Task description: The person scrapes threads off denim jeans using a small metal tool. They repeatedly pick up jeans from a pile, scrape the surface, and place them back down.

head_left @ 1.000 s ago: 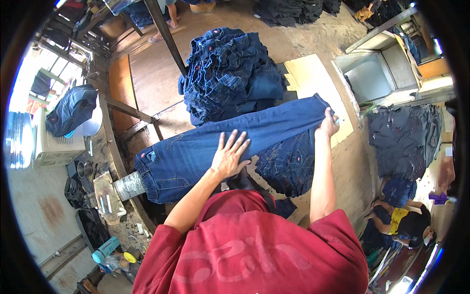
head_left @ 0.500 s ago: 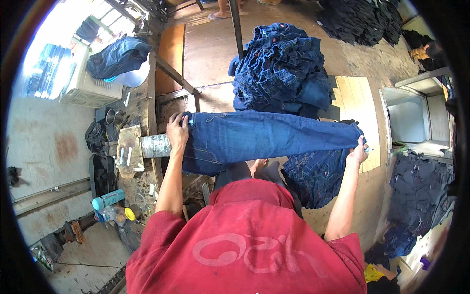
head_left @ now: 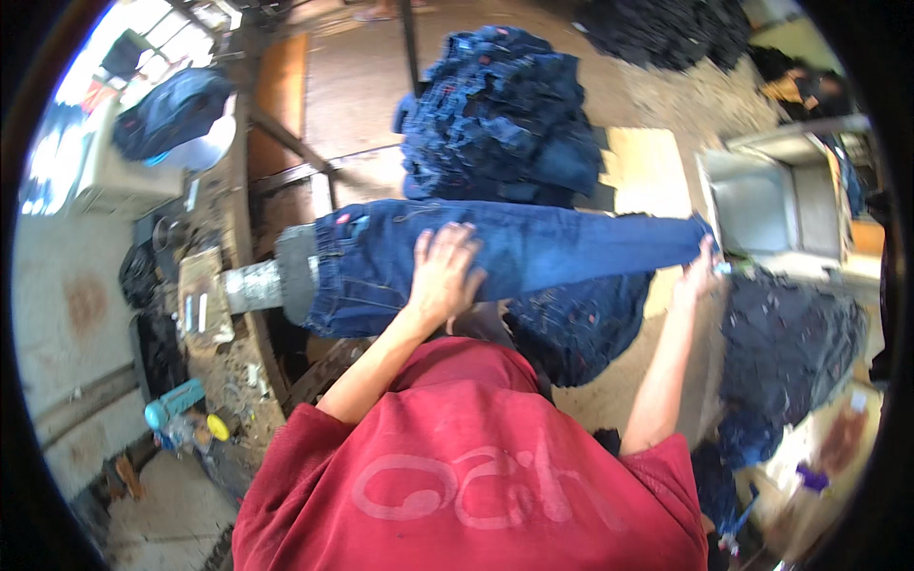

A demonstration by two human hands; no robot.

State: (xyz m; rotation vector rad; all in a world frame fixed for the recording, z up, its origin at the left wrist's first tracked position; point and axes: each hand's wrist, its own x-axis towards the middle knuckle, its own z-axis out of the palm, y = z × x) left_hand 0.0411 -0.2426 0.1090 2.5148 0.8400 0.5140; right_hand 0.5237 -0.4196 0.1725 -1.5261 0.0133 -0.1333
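Note:
A pair of blue jeans (head_left: 562, 249) is stretched sideways across in front of me, its elastic-looking waistband at the left and a leg hem at the right. Its waist end surrounds a grey flat form (head_left: 299, 276), carried by a silver-wrapped bar (head_left: 254, 288). My left hand (head_left: 444, 274) lies flat on the upper part of the jeans, fingers apart and slightly blurred. At the far right end, my right hand (head_left: 702, 273) is closed on the hem. A small pale blue bit (head_left: 724, 269) sticks out beside that hand; what it is cannot be made out.
Beyond the jeans rises a large heap of denim (head_left: 495, 114). More denim (head_left: 576, 328) lies below the stretched leg, and dark garments (head_left: 790, 347) are piled at right. On the left stands a worn bench (head_left: 243, 176) with a turquoise bottle (head_left: 174, 403). An open metal box (head_left: 757, 205) stands right.
My left hand has left the waistband and moved right onto the denim, laid flat. The grey form now shows at the waist. My right hand still holds the hem. The whole view has shifted.

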